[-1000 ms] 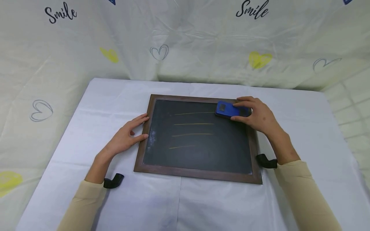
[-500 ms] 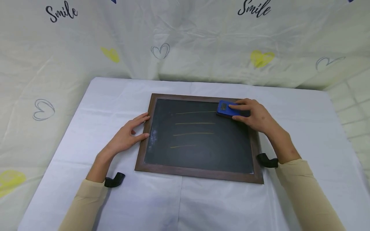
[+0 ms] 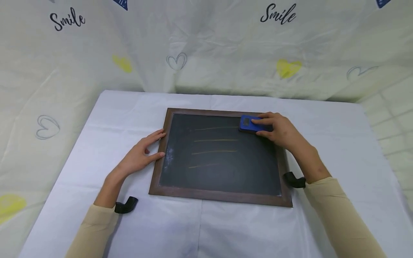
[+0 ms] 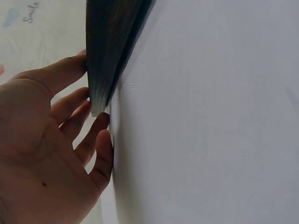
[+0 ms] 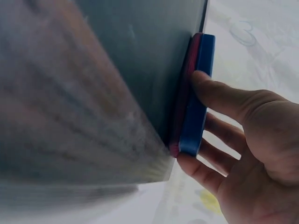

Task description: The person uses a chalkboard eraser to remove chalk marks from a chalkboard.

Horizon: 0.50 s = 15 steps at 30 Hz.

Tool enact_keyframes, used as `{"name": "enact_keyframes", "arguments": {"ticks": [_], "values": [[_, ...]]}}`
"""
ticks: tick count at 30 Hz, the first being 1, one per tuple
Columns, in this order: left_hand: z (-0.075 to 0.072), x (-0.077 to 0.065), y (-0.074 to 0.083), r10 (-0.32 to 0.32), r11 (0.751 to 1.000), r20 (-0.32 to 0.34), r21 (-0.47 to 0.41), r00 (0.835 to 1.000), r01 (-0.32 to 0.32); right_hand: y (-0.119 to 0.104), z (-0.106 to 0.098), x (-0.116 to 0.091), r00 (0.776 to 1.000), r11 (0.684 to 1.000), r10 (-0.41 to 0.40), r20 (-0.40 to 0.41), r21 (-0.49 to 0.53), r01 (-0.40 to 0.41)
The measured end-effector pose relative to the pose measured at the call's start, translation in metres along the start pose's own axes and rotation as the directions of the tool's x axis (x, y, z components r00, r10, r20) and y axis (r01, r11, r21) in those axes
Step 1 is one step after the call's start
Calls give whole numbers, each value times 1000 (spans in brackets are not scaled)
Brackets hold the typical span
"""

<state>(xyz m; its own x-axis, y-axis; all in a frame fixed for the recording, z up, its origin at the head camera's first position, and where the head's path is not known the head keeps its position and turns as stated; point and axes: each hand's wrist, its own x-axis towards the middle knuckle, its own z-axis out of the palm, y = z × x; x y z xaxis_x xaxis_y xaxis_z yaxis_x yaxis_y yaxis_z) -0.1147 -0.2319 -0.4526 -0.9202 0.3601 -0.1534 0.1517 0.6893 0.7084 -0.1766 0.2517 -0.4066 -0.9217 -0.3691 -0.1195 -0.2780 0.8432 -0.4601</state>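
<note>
Two hands at a framed chalkboard point(image 3: 222, 157) flat on the bench point(image 3: 338, 136), right hand point(image 3: 280, 130) fingers clamped on blue eraser point(image 3: 248, 123) at far right corner, left hand point(image 3: 138, 156) fingers straight, apart, touching left frame edge.

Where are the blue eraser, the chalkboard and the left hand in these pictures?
blue eraser point(image 3: 247, 123): head view, on its blue top, left of the fingers.
chalkboard point(image 3: 222, 172): head view, on the bare dark slate below the chalk lines.
left hand point(image 3: 137, 159): head view, on the back of the hand.
</note>
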Motion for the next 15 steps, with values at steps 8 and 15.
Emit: {"name": "enact_keyframes", "arguments": {"ticks": [8, 15], "values": [[0, -4, 1, 2, 1000, 1, 1, 1000, -2, -11, 2, 3, 1000, 1000, -6, 16, -26, 6], [0, -4, 3, -11, 1000, 3, -4, 1000, 11, -12, 3, 6, 999, 998, -42, 24, -50, 43]]}}
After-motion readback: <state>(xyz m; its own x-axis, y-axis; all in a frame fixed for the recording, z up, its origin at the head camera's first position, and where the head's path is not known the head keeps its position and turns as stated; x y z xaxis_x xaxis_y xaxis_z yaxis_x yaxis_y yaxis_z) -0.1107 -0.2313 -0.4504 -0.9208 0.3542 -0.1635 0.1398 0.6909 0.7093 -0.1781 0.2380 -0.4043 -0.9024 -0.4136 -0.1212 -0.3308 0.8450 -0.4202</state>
